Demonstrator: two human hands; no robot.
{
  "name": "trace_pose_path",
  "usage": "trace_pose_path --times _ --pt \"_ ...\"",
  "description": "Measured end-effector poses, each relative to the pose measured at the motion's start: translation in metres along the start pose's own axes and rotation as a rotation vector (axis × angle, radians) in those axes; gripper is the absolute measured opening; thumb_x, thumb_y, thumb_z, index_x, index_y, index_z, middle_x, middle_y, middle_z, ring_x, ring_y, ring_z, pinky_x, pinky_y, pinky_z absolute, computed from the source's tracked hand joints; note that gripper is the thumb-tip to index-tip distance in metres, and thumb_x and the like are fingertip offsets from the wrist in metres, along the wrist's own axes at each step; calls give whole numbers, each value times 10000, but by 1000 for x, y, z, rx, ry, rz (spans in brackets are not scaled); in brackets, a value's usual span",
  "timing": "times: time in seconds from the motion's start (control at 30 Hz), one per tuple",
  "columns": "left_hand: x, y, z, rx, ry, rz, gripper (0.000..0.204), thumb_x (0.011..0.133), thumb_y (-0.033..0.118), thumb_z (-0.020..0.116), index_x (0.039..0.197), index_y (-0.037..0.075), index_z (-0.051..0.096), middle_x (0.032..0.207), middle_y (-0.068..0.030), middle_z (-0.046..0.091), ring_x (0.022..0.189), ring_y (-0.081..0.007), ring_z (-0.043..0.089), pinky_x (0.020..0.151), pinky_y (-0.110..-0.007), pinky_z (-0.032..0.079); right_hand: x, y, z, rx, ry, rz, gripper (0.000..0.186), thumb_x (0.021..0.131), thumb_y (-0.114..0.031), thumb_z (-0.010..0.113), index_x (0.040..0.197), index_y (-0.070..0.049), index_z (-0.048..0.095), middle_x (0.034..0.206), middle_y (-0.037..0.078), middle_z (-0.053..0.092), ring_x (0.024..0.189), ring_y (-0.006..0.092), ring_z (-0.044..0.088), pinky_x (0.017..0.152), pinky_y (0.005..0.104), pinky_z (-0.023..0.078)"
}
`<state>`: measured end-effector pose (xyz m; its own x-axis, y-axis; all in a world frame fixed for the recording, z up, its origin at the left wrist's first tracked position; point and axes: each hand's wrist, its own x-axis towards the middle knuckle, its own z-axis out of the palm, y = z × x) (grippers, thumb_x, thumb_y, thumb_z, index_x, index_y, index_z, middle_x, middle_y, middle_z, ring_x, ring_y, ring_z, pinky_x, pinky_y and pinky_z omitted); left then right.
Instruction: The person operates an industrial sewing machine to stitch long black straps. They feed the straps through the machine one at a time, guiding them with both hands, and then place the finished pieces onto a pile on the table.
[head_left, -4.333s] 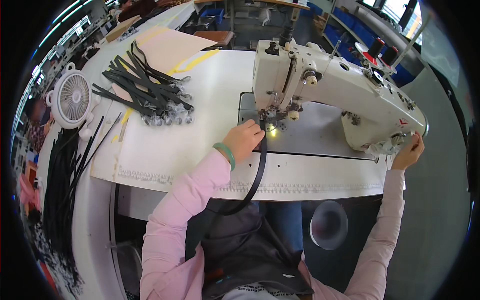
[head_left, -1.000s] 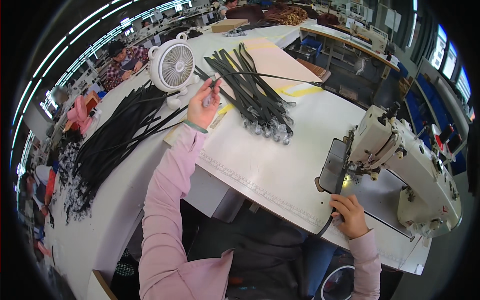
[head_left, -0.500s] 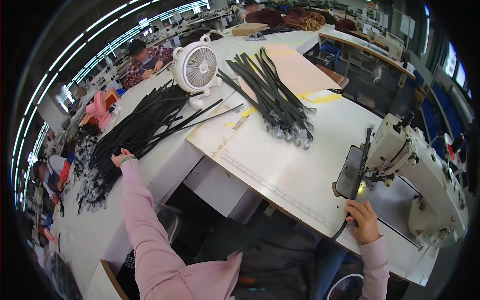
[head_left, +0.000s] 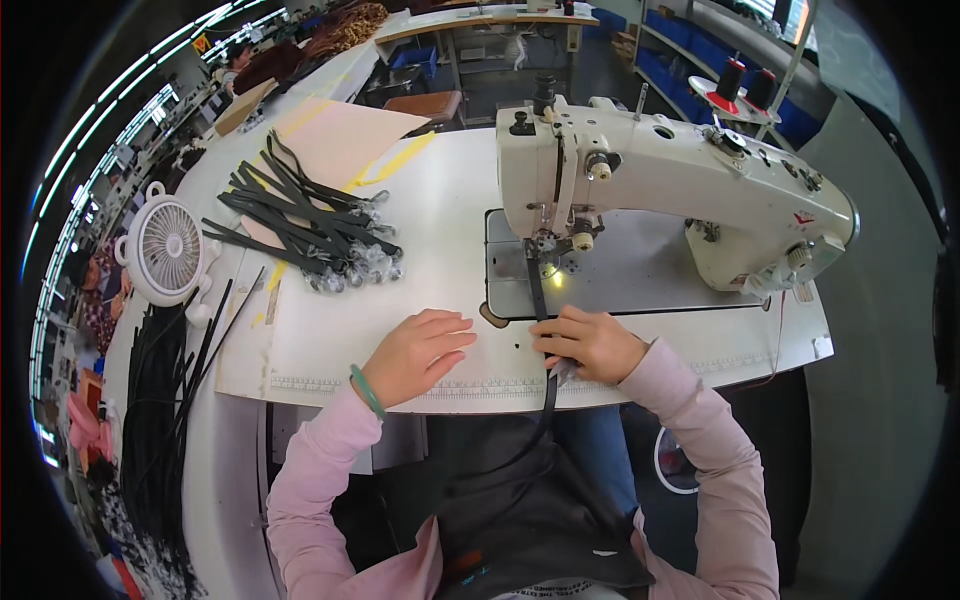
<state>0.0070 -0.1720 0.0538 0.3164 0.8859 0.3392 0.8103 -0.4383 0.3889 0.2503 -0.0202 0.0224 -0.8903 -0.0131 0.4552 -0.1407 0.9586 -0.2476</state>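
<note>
A long black strap point(head_left: 537, 290) runs from beneath the needle of a white sewing machine point(head_left: 660, 165), across the table's front edge and down onto my lap. My right hand point(head_left: 595, 345) grips it in front of the machine, fingers curled over it. A small bit of clear plastic wrap point(head_left: 565, 371) shows under that hand; what it covers I cannot make out. My left hand point(head_left: 415, 352), a green bangle at its wrist, is over the table left of the strap. Its fingers are stretched out and hold nothing.
A bunch of black straps with plastic-wrapped ends point(head_left: 310, 225) lies at the left of the white table point(head_left: 450, 250). Beyond it are a pink sheet point(head_left: 345, 130) and a white fan point(head_left: 168, 250). More black straps point(head_left: 155, 420) are heaped on the left-hand table. Thread spools point(head_left: 732, 78) stand behind the machine.
My view has turned right toward the machine. The left hand has come away from the heap of straps to the table before me. My right hand still holds the strap.
</note>
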Motion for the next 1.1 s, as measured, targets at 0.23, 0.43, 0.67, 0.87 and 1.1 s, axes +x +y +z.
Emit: trace_pose_path --times 0.23,0.43,0.67,0.87,1.1 --pt "63 -13 71 179 121 36 302 750 73 606 1048 24 588 1058 -91 582 1050 -256 507 869 -359 413 -1 -1 1 22 60 -77 233 647 -98 699 848 -53 589 954 55 582 760 205 554 577 305 486" --pt "82 -24 76 162 210 27 200 740 48 601 935 15 632 943 -91 608 905 -256 556 785 -359 454 -1 0 3 40 70 -95 214 647 -101 698 822 -54 583 932 48 584 743 199 554 553 295 480" --pt "85 -36 77 97 231 61 177 741 38 602 911 9 640 921 -103 614 864 -262 568 763 -354 471 0 1 5 63 79 -103 216 646 -110 700 819 -59 580 928 47 585 727 195 565 563 298 480" --pt "80 -36 78 109 239 104 303 722 203 680 956 18 625 981 -115 573 960 -270 529 797 -361 452 1 0 2 69 15 -71 216 651 -119 698 818 -63 574 926 50 585 730 203 576 587 309 483" --pt "75 -34 76 94 134 62 449 702 262 706 1075 45 583 1120 -143 524 1046 -316 492 874 -389 416 2 1 3 81 21 -70 224 653 -119 700 826 -57 572 923 52 584 750 213 583 606 311 487"
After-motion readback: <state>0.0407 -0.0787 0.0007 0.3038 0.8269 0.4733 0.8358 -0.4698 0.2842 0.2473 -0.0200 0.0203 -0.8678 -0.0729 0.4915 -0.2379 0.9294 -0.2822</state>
